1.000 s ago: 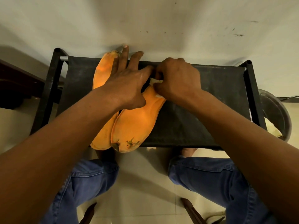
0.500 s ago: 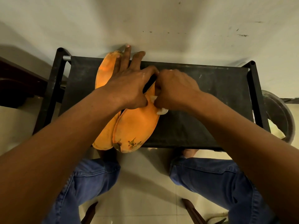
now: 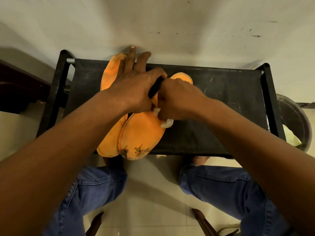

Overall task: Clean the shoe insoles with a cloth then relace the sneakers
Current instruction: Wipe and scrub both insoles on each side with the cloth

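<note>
Pinning and wiping are split between the two hands, and the layout follows from that. The left hand [image 3: 131, 89] lies spread flat, palm down, across both orange insoles, its fingers reaching toward the far edge of the desk [image 3: 221, 103]; it grips nothing, but presses, most likely so that the thin foam does not slide or buckle under the rubbing. The right hand [image 3: 177, 101] is curled closed around a small white cloth [image 3: 167, 123], of which only a bunched tuft shows below the knuckles and another scrap near the thumb. That hand bears on the middle of the nearer insole [image 3: 141, 133], right beside the left hand, so the rubbing falls close to where the insole is held down.

The two insoles lie lengthwise on the black fabric top of the desk, the farther insole [image 3: 109, 77] partly under the nearer one, and their near ends overhang the edge toward the person's knees. A dark stain marks the overhanging tip of the nearer insole, and I judge that spot still needs the cloth. No sneakers or laces are in view, so the relacing looks not yet begun. A dark bucket [image 3: 294, 120] stands on the floor to the right of the desk.
</note>
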Demonstrator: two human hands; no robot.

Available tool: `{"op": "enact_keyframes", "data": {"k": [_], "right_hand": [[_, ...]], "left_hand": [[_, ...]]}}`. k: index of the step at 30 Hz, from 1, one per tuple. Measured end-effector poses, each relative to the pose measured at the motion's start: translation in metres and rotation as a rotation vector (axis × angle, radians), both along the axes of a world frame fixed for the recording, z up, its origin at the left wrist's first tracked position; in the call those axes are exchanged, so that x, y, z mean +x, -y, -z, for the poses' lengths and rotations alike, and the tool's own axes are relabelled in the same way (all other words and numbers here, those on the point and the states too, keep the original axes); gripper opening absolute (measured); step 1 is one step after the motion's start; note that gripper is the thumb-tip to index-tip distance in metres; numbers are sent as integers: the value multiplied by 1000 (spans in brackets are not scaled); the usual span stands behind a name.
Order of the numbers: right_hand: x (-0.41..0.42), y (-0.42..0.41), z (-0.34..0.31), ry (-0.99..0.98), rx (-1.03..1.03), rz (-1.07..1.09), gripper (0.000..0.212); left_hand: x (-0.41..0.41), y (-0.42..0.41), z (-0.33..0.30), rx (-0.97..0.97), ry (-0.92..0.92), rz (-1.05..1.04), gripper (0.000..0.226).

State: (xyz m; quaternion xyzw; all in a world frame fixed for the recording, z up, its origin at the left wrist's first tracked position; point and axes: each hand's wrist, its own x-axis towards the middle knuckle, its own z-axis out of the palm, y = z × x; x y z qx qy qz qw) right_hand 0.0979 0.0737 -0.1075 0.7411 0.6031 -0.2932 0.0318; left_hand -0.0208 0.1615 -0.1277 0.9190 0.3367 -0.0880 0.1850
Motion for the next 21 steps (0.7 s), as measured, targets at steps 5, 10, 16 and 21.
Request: {"op": "enact_keyframes", "data": {"k": [5,10,16,21], "right_hand": [[-6,0,1,-57,-61,-109,32],[40,-10,-16,-255,-57,121,16],[78,-17,-12,-400,235,595,13],[80,-20,-5,-353,318,633,13]], "left_hand": [[0,-2,1,-14,-3,-12,92],[1,0,-3,32,14,9,82],[7,22,-10,192,17,-98,71],[16,48,-10,199,-60,-135,84]]}}
